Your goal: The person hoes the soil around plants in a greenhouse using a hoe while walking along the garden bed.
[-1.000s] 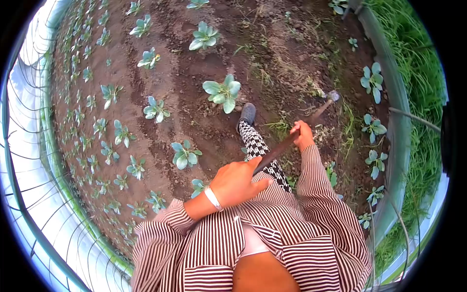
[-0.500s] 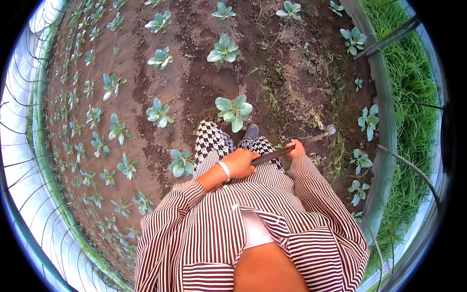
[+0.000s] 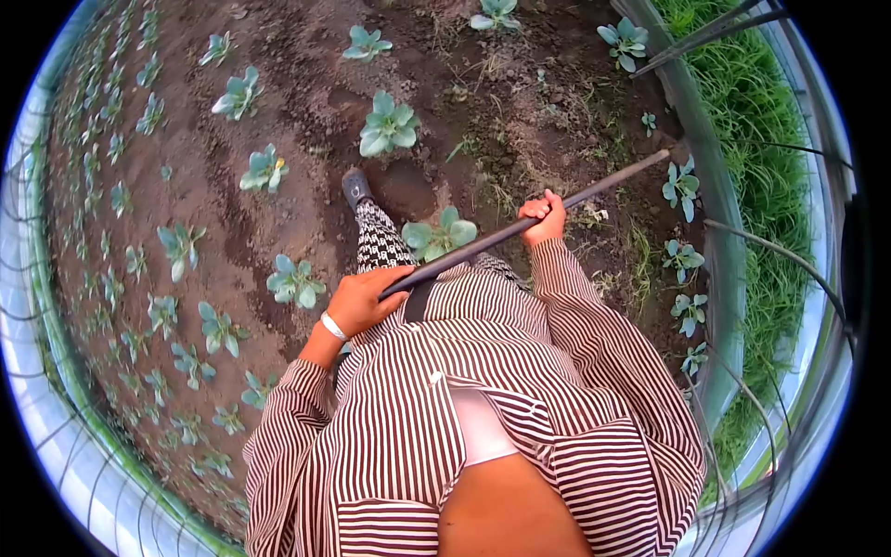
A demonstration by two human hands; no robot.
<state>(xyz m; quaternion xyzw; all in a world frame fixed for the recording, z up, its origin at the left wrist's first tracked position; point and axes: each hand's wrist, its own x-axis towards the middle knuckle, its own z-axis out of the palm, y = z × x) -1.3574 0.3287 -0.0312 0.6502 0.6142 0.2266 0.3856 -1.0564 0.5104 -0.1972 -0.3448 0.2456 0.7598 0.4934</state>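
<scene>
- Head view: the pole's [image 3: 557, 206] far end blurs near the edging [image 3: 722, 190]; its near end disappears at the left hand [image 3: 365, 302].
- Two hands, one pole and one shoe [image 3: 355, 188] show; the right hand [image 3: 545, 221] wraps around the shaft, the left clasps the near end.
- Pole partly covers one plant [image 3: 440, 238].
- Bare soil [image 3: 320, 153] lies open between rows; grass [image 3: 775, 195] borders the edging.

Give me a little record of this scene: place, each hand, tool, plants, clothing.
Place: planted soil, with tall grass along one side
Left hand: grips the handle's near end; white band on the wrist
Right hand: grips farther along
Tool: long handle; its working end is unclear
Plants: leafy plants in rows
Clothing: striped top, patterned trousers
</scene>
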